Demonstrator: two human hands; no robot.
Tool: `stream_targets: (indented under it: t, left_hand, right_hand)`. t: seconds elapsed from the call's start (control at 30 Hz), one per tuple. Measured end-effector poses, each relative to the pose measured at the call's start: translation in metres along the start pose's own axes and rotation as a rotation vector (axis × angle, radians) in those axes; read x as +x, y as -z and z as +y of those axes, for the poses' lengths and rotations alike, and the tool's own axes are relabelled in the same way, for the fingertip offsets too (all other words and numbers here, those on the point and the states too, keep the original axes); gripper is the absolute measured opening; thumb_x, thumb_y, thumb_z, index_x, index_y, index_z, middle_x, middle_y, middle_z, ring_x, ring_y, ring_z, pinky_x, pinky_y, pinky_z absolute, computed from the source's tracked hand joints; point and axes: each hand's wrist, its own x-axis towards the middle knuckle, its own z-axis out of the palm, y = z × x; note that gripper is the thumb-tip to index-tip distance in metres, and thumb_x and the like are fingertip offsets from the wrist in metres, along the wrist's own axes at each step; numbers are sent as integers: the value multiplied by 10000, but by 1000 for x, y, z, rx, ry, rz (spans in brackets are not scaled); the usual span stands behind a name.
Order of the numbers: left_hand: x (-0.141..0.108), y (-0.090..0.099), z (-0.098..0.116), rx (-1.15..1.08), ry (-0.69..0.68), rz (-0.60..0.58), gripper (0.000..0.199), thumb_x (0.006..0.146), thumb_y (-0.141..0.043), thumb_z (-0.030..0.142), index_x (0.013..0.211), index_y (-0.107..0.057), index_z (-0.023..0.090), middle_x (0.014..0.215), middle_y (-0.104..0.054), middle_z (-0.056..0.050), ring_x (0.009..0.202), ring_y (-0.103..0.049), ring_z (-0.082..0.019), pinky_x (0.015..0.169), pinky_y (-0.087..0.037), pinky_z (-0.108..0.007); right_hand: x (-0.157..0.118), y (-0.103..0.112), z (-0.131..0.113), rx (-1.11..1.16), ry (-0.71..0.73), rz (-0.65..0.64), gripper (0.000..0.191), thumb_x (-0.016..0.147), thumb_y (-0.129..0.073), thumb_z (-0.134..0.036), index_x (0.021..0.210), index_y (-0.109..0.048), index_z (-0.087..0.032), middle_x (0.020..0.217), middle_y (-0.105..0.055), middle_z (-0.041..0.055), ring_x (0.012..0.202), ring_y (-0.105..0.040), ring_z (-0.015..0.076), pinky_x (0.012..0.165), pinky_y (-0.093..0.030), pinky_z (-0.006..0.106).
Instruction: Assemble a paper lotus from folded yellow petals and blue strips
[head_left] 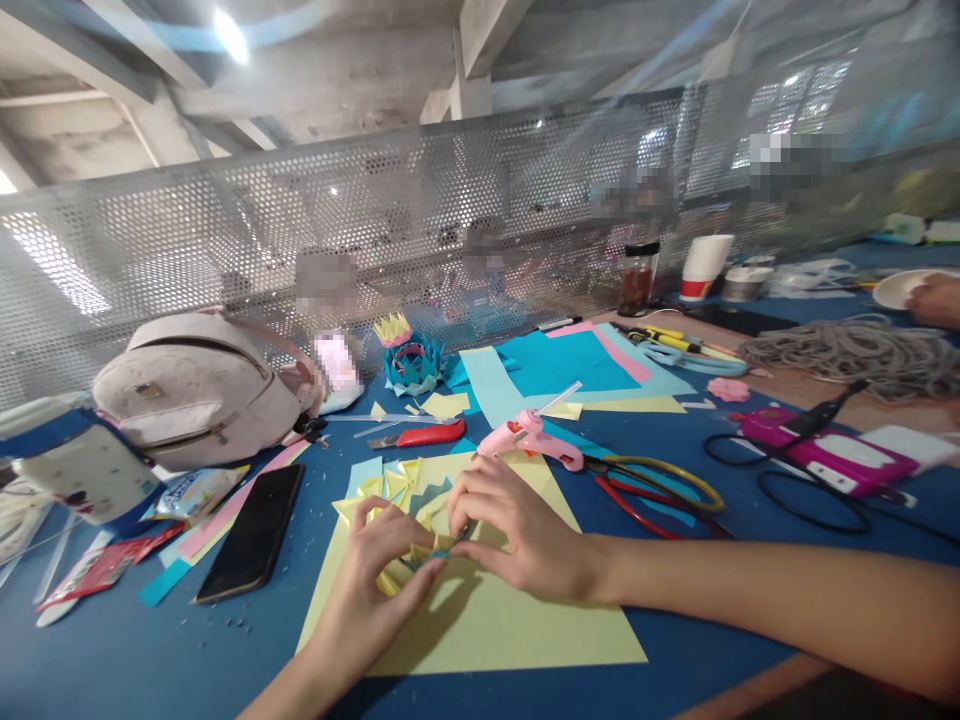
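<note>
Nearest to us lies a flat, pale yellow paper sheet (pixel 487 635). Above it, our left hand (pixel 386 560) and right hand (pixel 510 525) both pinch, between thumb and fingertips, the spiky yellow and blue folded-paper piece (pixel 405 482). We judge it very light, rather stiff at the folds, but easily crushed; it is better to take hold along its flat edge, not by the points. Beyond lie a pink plastic glue gun (pixel 525 434), a red-handled cutter (pixel 431 433) and, farther, a spiky blue paper ring (pixel 429 376).
</note>
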Motion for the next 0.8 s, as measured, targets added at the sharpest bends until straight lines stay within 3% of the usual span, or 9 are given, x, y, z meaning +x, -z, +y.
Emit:
stream_targets:
  t: [0.2,0.37,0.67,0.8]
  left_hand:
    - [-3,-4,-7,2,49,35,99,848,-681,277,828,-604,218,790,-692,16,740,-609,-172,995,-299,-452]
    - [-4,-8,-12,8,107,78,139,799,-723,269,770,-597,217,758,-672,26,750,-600,-176,963,-331,-440]
    - [-2,-7,-6,22,78,-13,229,809,-688,166,627,-554,200,619,-597,67,654,-559,-136,929,-328,-402]
    - [-1,-3,-4,74,65,-26,203,831,-685,203,662,-572,205,644,-621,64,664,-572,-140,937,-312,-417]
  right_hand:
    - [-2,-2,1,-17,-9,9,102,899,-639,-270,877,-583,-187,953,-614,44,930,-484,202,863,-382,380]
    - [-3,-3,1,-53,-25,6,100,894,-636,-283,896,-589,-194,1103,-573,65,1054,-467,225,937,-363,412]
    - [-3,-2,-1,-62,92,-41,73,907,-607,-190,846,-567,-185,1108,-608,54,1051,-465,220,916,-368,400]
    - [-2,-1,1,-80,92,-30,99,908,-629,-255,847,-591,-188,1074,-614,53,1039,-475,215,917,-371,395]
